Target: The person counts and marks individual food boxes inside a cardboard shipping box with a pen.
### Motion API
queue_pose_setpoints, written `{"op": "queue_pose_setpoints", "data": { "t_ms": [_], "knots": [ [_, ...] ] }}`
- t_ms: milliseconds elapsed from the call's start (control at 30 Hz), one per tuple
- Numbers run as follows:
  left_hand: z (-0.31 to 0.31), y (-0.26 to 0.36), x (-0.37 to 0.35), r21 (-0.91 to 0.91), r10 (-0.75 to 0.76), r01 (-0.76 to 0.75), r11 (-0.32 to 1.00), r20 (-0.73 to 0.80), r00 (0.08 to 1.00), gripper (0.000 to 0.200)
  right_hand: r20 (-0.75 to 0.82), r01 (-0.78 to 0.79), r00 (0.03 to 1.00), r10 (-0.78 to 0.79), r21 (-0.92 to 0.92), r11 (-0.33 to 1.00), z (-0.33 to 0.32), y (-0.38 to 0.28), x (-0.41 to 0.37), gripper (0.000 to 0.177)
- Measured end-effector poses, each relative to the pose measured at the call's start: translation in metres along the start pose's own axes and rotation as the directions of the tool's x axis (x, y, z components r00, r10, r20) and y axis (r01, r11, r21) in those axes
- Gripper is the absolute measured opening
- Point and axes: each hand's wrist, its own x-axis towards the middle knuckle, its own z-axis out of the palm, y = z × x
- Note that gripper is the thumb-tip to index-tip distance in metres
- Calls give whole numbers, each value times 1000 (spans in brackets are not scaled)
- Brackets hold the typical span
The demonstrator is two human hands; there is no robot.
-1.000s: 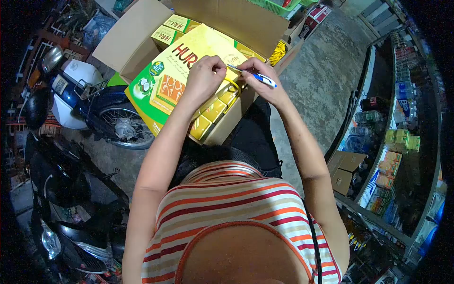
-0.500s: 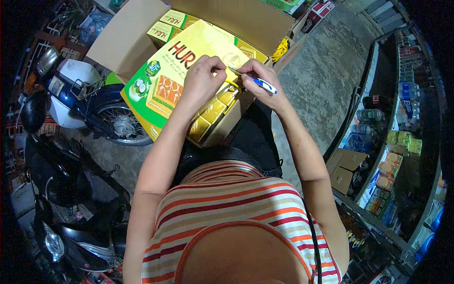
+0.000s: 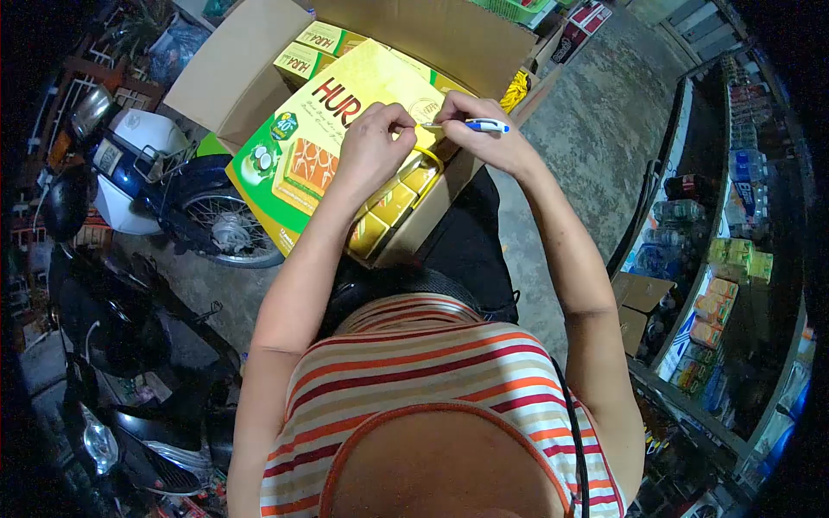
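A yellow and green HURA cake box (image 3: 389,73) rests tilted on top of an open cardboard carton. My right hand (image 3: 492,142) is closed around a blue and white pen (image 3: 486,126), its thin tip pointing left toward my other hand. Over the box's near right edge, my left hand (image 3: 373,147) is closed in a pinch at a yellow strip; whether it grips the strip is hidden by the fingers. A yellow cord handle (image 3: 429,155) loops just below the hands. Gold wrapped packs (image 3: 393,211) show through the box's side.
More HURA boxes (image 3: 302,62) stand inside the cardboard carton (image 3: 229,73). Motorbikes (image 3: 134,177) are parked at the left. Shelves with bottles (image 3: 682,211) and small packs line the right side. A yellow cord bundle (image 3: 516,91) lies beside the carton.
My right hand has turned, so the pen's back end swings up and lies nearly level. My left hand keeps its pinch in about the same place.
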Motion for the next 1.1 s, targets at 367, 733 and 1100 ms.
{"op": "queue_pose_setpoints", "data": {
  "t_ms": [367, 733, 1100],
  "knots": [
    [-11, 1, 16, -226, -217, 237, 945, 112, 970, 26, -464, 45, 876, 130, 347, 937, 24, -3, -56, 30],
    [-122, 22, -15, -466, -147, 287, 837, 313, 938, 21, -451, -34, 872, 192, 335, 942, 45, -20, -83, 31],
    [-181, -66, -120, -93, -260, 304, 948, 325, 909, 14, -199, 147, 971, -135, 48, 988, 102, -87, -71, 19]
  ]
}}
